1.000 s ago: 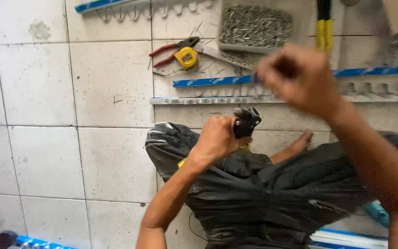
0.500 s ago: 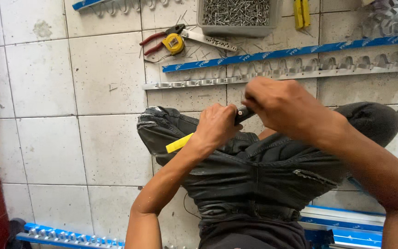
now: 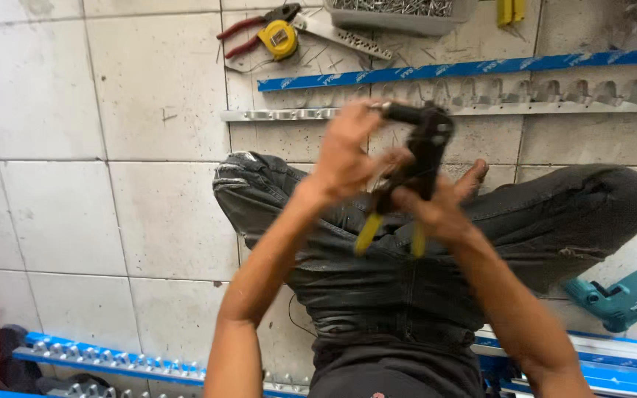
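I hold a hand riveter (image 3: pixel 423 151) with a black head and yellow handle ends above my crossed legs in dark jeans (image 3: pixel 407 287). My left hand (image 3: pixel 348 158) is wrapped around the tool's upper part, with a thin dark pin or nozzle sticking out near its fingertips. My right hand (image 3: pixel 440 206) grips the handles from below, fingers spread behind them. The yellow handle tips point down toward my lap. Part of the tool is hidden by both hands.
On the tiled floor ahead lie red-handled pliers (image 3: pixel 248 33), a yellow tape measure (image 3: pixel 278 38), a grey tray of small metal fasteners (image 3: pixel 399 15) and blue and silver metal rails (image 3: pixel 466 70). A teal power drill (image 3: pixel 621 295) lies at the right. More blue rails (image 3: pixel 105 357) lie near me.
My right hand came down from the upper right and joined the left on the riveter. The tool now stands more upright, with its yellow handles in view.
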